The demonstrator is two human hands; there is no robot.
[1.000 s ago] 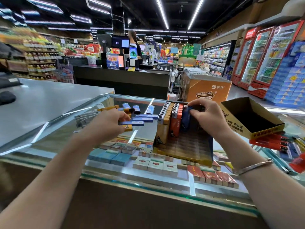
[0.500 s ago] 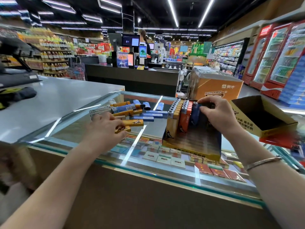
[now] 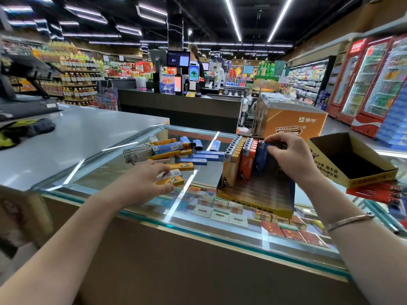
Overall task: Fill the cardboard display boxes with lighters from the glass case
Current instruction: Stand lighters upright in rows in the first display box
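On the glass case (image 3: 136, 219), the left hand (image 3: 146, 183) pinches two orange lighters (image 3: 170, 180) from a loose pile of about a dozen (image 3: 176, 153), the right hand (image 3: 290, 157) grips blue lighters (image 3: 261, 157) standing in one display box (image 3: 257, 194) beside three filled rows (image 3: 241, 159), and a second box (image 3: 361, 179) stands tilted farther right.

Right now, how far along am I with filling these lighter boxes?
Early. The display box holds three upright rows at its left side, yellow, orange and blue. Your right hand grips the blue row; your left hand is on loose lighters. The second box looks empty.
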